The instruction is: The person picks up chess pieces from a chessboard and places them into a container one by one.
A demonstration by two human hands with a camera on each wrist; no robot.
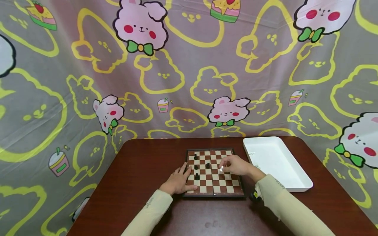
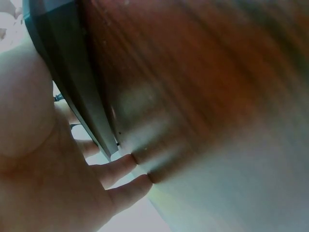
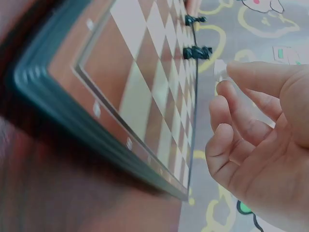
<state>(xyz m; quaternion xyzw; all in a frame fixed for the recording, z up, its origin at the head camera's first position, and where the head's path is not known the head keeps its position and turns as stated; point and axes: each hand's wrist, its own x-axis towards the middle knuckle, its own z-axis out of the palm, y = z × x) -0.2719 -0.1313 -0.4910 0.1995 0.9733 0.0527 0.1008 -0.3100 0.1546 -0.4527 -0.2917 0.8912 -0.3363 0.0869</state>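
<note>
A chessboard (image 1: 209,194) with brown and cream squares and a dark rim lies on the table. My left hand (image 1: 178,181) rests at its left edge, fingers spread, some on the board; in the left wrist view, fingers (image 2: 128,191) extend past the dark rim. Above the board's right half, my right hand (image 1: 236,165) pinches a white chess piece (image 1: 221,169) between thumb and fingertips; its kind is hidden. Several black chess pieces stand on the left half, among them one black piece (image 1: 197,176) near the left hand and another (image 1: 208,165) near the middle.
To the right of the board, a white tray (image 1: 290,164) holds some small white pieces, partly hidden by my right arm. A dark object (image 1: 255,196) shows beneath the right sleeve. Behind the brown table (image 1: 147,160) hangs a patterned cloth (image 1: 189,98).
</note>
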